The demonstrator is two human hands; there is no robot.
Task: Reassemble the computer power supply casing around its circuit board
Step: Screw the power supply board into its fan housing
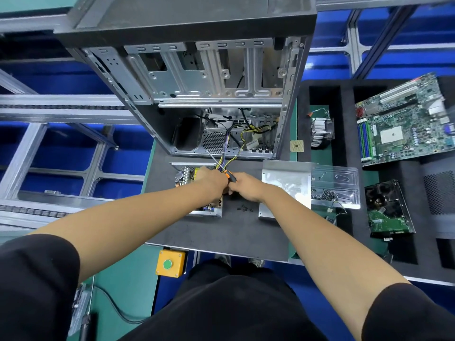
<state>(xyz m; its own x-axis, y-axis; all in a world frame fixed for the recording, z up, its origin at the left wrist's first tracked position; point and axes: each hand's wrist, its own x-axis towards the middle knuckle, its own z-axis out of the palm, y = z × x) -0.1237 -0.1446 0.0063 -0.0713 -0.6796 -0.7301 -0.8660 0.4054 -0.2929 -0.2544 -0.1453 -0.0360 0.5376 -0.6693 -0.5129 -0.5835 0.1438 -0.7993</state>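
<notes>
Dark foam matting covers the table (236, 232), with blue flooring and aluminium framing beyond its edges. Nearest the front edge the mat is bare; a little further in, a scatter of small black screws (245, 208) lies between the two halves of the job.

The open power supply base (197, 188), with its circuit board exposed, sits left of the mat's centre, and its loose cover (283, 190) lies apart to the right. Both look like thin sheet steel — stiff and light, with sharp edges — so the cover is best taken by its folded sides, not the flat face. The board is the fragile part; hold the base by its metal walls.

The left hand (212, 181) rests over the board, fingers curled downward; whether it grips anything I cannot tell. The right hand (246, 187) appears to be closed round the orange-and-black screwdriver (227, 174), though its fingers are turned away.

The hands hide most of the board and its screw posts. The wire bundle (227, 153) runs back into the computer case (214, 99) — where it ends is lost in shadow.
</notes>
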